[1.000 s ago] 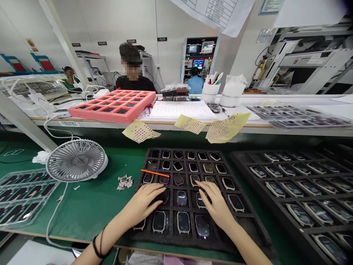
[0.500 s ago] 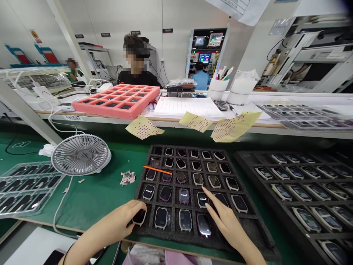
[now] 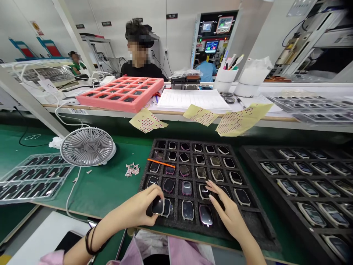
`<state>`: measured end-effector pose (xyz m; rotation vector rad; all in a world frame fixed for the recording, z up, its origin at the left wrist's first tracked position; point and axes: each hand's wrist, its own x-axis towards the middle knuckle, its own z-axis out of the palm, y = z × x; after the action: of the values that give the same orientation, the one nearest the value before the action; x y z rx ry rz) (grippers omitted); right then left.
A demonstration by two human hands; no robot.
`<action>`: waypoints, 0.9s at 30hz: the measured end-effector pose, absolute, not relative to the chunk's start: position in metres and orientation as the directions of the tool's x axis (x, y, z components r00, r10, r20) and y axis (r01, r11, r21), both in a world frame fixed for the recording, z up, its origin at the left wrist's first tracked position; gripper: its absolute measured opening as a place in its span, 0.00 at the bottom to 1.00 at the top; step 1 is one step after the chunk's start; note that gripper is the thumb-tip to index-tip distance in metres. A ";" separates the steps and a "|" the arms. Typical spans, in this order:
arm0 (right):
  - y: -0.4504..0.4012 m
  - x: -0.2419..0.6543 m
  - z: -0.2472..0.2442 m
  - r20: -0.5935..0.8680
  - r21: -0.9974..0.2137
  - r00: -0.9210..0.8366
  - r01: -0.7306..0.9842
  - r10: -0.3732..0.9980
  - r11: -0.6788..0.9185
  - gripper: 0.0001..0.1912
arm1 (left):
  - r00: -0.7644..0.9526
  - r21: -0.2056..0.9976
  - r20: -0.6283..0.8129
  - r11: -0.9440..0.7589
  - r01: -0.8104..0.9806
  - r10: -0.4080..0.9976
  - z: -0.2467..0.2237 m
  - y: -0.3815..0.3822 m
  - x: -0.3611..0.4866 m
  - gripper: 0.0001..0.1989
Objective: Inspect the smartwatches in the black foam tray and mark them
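Note:
A smartwatch body (image 3: 157, 205) without a strap is gripped between the thumb and fingers of my left hand (image 3: 147, 207), held over the front left of a black foam tray (image 3: 226, 231). Behind it, another watch in the tray is partly covered. My right hand (image 3: 227, 209) rests over the tray's right part, fingers spread, the fingertips beside a watch with a lit white logo (image 3: 204, 191); whether they touch it I cannot tell. Most compartments around hold watches with dark screens and silver or purple frames. An orange stick (image 3: 161, 163) lies across the tray's left side.
To the right stands a second black tray (image 3: 275, 187) of watches. On the left are a grey fan (image 3: 88, 147), a clear plastic tray (image 3: 30, 180) and small paper scraps (image 3: 132, 169). The shelf behind holds a pink foam tray (image 3: 121, 105); yellow sticker sheets (image 3: 242, 119) hang off its edge.
My left hand has lifted the watch from the front left compartment and moved it rightward. My right hand has stayed near the lit watch. The camera view has shifted slightly.

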<state>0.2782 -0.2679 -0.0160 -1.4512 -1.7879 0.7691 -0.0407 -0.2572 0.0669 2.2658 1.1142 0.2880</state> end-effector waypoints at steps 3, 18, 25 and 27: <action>-0.269 0.279 -0.017 0.177 -0.791 -0.129 0.572 0.976 0.219 0.23 | 0.689 0.554 -0.110 -0.531 0.641 0.717 0.063 -0.251 -0.029 0.24; -0.268 0.283 -0.020 0.322 -0.729 -0.134 0.596 0.937 0.335 0.18 | 0.760 0.403 -0.098 -0.673 0.620 0.642 0.051 -0.236 -0.017 0.17; -0.272 0.277 -0.014 0.465 -0.661 -0.089 0.626 0.881 0.413 0.16 | 0.558 0.769 -0.068 -0.313 0.558 0.827 0.068 -0.237 -0.026 0.20; -0.277 0.262 -0.009 0.575 -0.611 -0.069 0.626 0.815 0.484 0.16 | 0.495 0.920 -0.106 -0.104 0.378 0.862 0.063 -0.239 -0.020 0.21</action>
<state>0.2624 -0.2766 -0.0088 -1.2215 -1.7772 0.2487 -0.0200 -0.2390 0.0631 1.6973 1.0647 0.5809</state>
